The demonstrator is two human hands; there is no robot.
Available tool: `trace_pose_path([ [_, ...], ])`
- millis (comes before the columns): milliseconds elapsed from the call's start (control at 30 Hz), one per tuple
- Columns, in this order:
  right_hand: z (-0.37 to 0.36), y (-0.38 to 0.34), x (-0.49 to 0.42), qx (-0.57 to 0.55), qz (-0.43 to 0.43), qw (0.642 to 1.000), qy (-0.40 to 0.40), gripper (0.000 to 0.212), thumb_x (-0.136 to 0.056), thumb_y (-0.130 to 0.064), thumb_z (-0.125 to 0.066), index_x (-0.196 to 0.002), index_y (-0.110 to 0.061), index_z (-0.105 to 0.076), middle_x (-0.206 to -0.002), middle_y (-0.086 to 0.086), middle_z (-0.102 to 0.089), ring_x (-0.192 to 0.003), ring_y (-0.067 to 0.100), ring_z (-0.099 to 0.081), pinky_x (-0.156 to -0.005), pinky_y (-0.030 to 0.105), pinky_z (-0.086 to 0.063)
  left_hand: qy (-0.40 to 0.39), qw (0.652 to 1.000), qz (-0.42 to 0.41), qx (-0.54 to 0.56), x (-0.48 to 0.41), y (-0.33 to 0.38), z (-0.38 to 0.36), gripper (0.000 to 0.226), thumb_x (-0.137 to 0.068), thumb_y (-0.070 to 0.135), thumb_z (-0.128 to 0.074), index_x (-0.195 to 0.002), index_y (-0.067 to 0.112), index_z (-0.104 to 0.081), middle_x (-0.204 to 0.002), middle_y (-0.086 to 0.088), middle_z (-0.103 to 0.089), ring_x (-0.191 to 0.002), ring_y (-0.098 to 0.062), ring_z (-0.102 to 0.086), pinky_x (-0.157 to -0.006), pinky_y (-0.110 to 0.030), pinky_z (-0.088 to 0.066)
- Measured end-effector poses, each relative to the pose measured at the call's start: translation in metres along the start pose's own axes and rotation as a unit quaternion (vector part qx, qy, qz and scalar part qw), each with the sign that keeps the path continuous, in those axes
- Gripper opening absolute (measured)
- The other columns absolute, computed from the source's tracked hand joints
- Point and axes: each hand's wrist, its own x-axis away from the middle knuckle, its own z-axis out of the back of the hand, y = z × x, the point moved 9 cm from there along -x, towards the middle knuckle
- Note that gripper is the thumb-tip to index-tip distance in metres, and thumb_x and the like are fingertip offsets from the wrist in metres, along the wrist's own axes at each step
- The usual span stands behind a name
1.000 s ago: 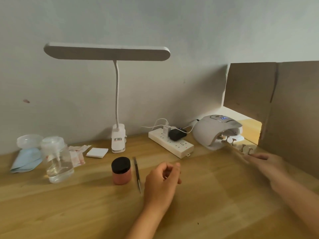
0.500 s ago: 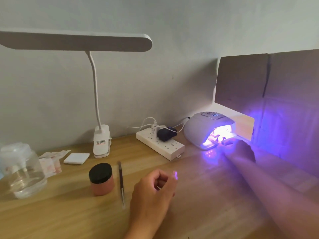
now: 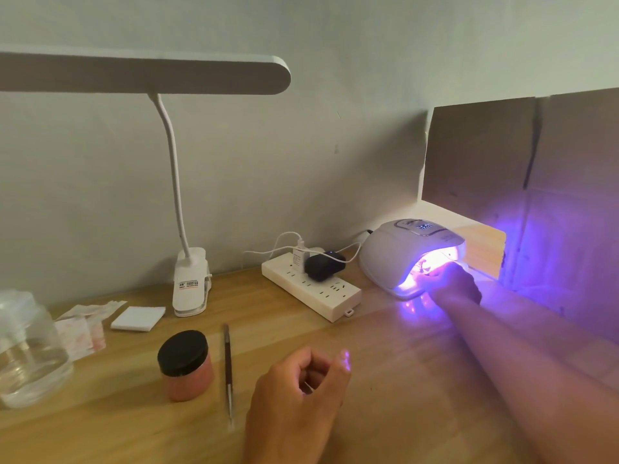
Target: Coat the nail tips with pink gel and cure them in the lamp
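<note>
Wooden counter point(image 3: 402, 406), purple glow everywhere. Nail tips point(image 3: 422, 265) sit inside the curing lamp point(image 3: 392, 259), back right. Right hand point(image 3: 455, 284) is at its mouth, grip lost in glare, can't tell. Left hand point(image 3: 294, 406) idles loosely curled, empty, well apart.

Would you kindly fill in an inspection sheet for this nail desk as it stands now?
Surface: wooden desk, violet glow at right.
Job's things: curing lamp lit; pink gel jar lidded; thin tool beside it.
Clutter: glass jar, white pads, paper wrappers.
Hands: right hand at lamp's mouth, grip hidden; left hand loosely curled, holding nothing.
Cables: power strip with black adapter, white cable.
Surroundings: clip light, cardboard against the wall.
</note>
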Motion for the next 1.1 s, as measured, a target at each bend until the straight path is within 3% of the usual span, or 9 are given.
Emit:
trace_pose_path([
  [167, -0.002, 0.001, -0.003, -0.021, 0.058, 0.998, 0.011, 0.015, -0.087, -0.022, -0.063, -0.102, -0.019, -0.061, -0.101, 0.007, -0.064, -0.100, 0.032, -0.059, -0.089, 0.036, -0.045, 0.000, 1.000, 0.001, -0.010, 0.000, -0.001, 0.000, 0.039, -0.074, 0.061, -0.060, -0.068, 0.023, -0.066, -0.059, 0.008, -0.068, -0.063, -0.012, -0.064, -0.055, -0.010, -0.042],
  [267, 0.009, 0.006, -0.013, -0.034, 0.067, 0.997, 0.028, 0.020, -0.090, -0.019, -0.061, -0.109, -0.021, -0.064, -0.117, 0.012, -0.065, -0.106, 0.033, -0.059, -0.086, 0.034, -0.045, 0.012, 1.000, 0.006, -0.010, 0.000, -0.002, 0.001, 0.032, -0.076, 0.061, -0.062, -0.072, 0.029, -0.066, -0.058, 0.008, -0.068, -0.062, -0.013, -0.063, -0.056, -0.012, -0.042],
  [433, 0.003, 0.002, -0.026, -0.021, 0.070, 0.997, -0.019, 0.036, -0.094, -0.036, -0.062, -0.128, -0.025, -0.063, -0.133, 0.010, -0.061, -0.119, 0.032, -0.057, -0.096, 0.038, -0.045, 0.017, 0.999, 0.017, -0.022, 0.001, 0.000, 0.002, 0.043, -0.071, 0.066, -0.056, -0.069, 0.024, -0.065, -0.058, 0.010, -0.068, -0.049, 0.002, -0.052, -0.054, -0.009, -0.039],
  [533, 0.001, 0.004, -0.031, 0.011, 0.059, 0.998, -0.021, 0.037, -0.093, -0.032, -0.063, -0.129, -0.024, -0.064, -0.136, 0.007, -0.060, -0.122, 0.031, -0.056, -0.096, 0.034, -0.044, 0.023, 1.000, 0.017, -0.002, -0.001, -0.001, 0.002, 0.027, -0.073, 0.058, -0.063, -0.072, 0.031, -0.065, -0.056, 0.006, -0.067, -0.049, -0.003, -0.051, -0.053, -0.011, -0.039],
  [700, 0.002, -0.002, -0.031, 0.020, 0.079, 0.997, 0.011, 0.033, -0.092, -0.036, -0.064, -0.121, -0.022, -0.068, -0.128, 0.009, -0.063, -0.116, 0.032, -0.058, -0.091, 0.034, -0.046, 0.026, 0.999, 0.014, 0.012, -0.001, 0.000, 0.001, 0.026, -0.069, 0.058, -0.063, -0.071, 0.032, -0.066, -0.055, 0.003, -0.067, -0.050, -0.004, -0.053, -0.053, -0.012, -0.039],
  [800, 0.011, 0.007, -0.029, 0.036, 0.063, 0.997, 0.039, 0.031, -0.089, -0.038, -0.066, -0.113, -0.019, -0.068, -0.121, 0.011, -0.064, -0.108, 0.032, -0.060, -0.086, 0.034, -0.046, 0.028, 0.999, 0.013, 0.019, -0.002, -0.001, 0.003, 0.032, -0.070, 0.056, -0.064, -0.068, 0.024, -0.067, -0.053, 0.003, -0.067, -0.047, -0.003, -0.051, -0.053, -0.012, -0.039],
  [933, 0.032, 0.028, -0.023, 0.065, 0.055, 0.995, 0.051, 0.024, -0.084, -0.046, -0.067, -0.080, -0.024, -0.062, -0.105, 0.009, -0.064, -0.087, 0.030, -0.058, -0.073, 0.031, -0.042, 0.022, 1.000, 0.017, 0.006, -0.001, -0.001, 0.002, 0.042, -0.071, 0.060, -0.061, -0.067, 0.019, -0.068, -0.055, 0.006, -0.068, -0.048, -0.003, -0.053, -0.054, -0.010, -0.040],
  [1033, 0.049, 0.041, -0.011, 0.085, 0.076, 0.992, 0.063, 0.027, -0.087, -0.047, -0.064, -0.088, -0.020, -0.064, -0.106, 0.013, -0.064, -0.094, 0.034, -0.062, -0.071, 0.033, -0.042, 0.027, 0.999, 0.018, 0.007, 0.000, 0.000, 0.003, 0.042, -0.070, 0.061, -0.059, -0.067, 0.020, -0.068, -0.056, 0.007, -0.068, -0.055, -0.004, -0.060, -0.056, -0.008, -0.040],
  [1100, 0.058, 0.048, -0.001, 0.069, 0.086, 0.991, 0.071, 0.027, -0.087, -0.045, -0.066, -0.076, -0.020, -0.059, -0.100, 0.015, -0.067, -0.093, 0.036, -0.064, -0.069, 0.034, -0.042, 0.026, 0.999, 0.019, 0.004, 0.001, 0.001, 0.003, 0.041, -0.070, 0.061, -0.058, -0.066, 0.021, -0.068, -0.055, 0.007, -0.068, -0.055, -0.001, -0.059, -0.054, -0.011, -0.039],
])
